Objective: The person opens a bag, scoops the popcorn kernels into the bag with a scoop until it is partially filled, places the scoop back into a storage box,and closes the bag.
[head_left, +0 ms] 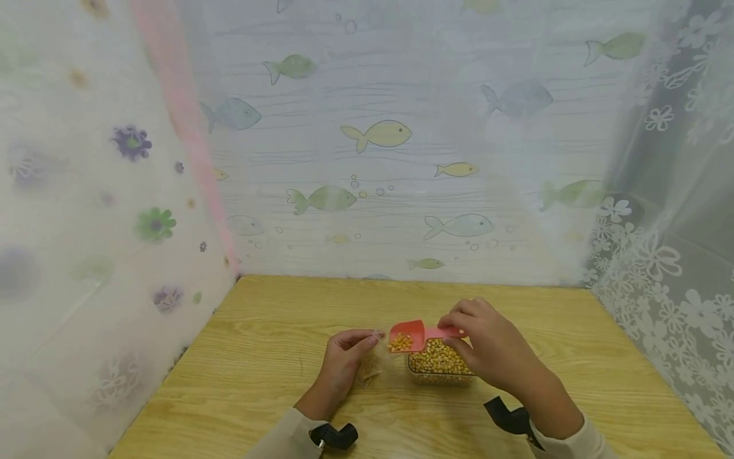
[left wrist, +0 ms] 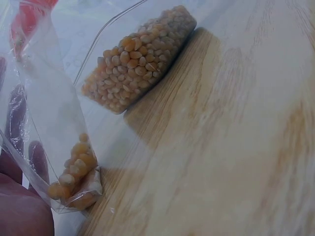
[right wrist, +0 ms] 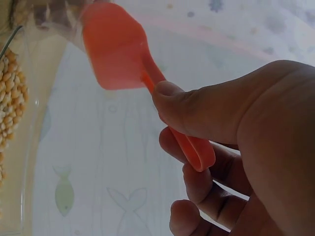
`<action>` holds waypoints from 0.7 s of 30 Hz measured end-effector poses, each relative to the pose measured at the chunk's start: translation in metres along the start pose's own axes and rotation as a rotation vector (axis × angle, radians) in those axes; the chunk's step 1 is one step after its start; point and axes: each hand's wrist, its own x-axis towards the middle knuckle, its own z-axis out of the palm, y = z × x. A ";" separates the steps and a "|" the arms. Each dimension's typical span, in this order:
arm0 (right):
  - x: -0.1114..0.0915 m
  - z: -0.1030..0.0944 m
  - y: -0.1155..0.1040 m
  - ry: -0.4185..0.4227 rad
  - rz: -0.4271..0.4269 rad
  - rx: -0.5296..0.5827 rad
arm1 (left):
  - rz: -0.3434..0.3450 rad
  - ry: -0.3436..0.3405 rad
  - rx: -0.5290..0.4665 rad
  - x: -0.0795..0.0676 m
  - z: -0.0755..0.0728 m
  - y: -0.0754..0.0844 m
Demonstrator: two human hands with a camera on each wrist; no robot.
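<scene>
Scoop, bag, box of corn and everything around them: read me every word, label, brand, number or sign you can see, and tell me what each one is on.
There is no readable text in any of the three views.
Red scoop, clear bag and clear box: no lettering shows.
Table: wood grain only.
Fish curtain: printed fish, bubbles and lines, no words or numbers visible.

Pale beige sleeves point(head_left: 285, 437), black wrist pieces point(head_left: 342, 438) (both bent)
</scene>
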 end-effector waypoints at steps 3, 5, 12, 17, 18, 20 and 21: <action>0.000 0.000 -0.001 0.013 -0.012 -0.012 | 0.008 -0.005 -0.007 0.000 0.000 0.000; 0.000 0.000 -0.001 0.023 -0.022 -0.019 | 0.014 -0.006 -0.005 0.001 0.000 0.000; 0.000 0.000 -0.003 0.064 -0.065 -0.031 | 0.022 -0.004 0.000 0.001 -0.001 0.000; 0.001 0.001 -0.005 0.093 -0.096 -0.032 | 0.033 -0.010 -0.010 0.001 -0.002 -0.001; 0.001 0.000 -0.006 0.099 -0.103 -0.035 | 0.034 -0.012 -0.011 0.000 -0.002 -0.001; 0.002 0.000 -0.006 0.115 -0.118 -0.041 | 0.032 -0.008 -0.015 0.000 -0.002 -0.001; 0.002 0.000 -0.006 0.123 -0.126 -0.043 | 0.032 -0.006 -0.014 0.000 -0.002 -0.001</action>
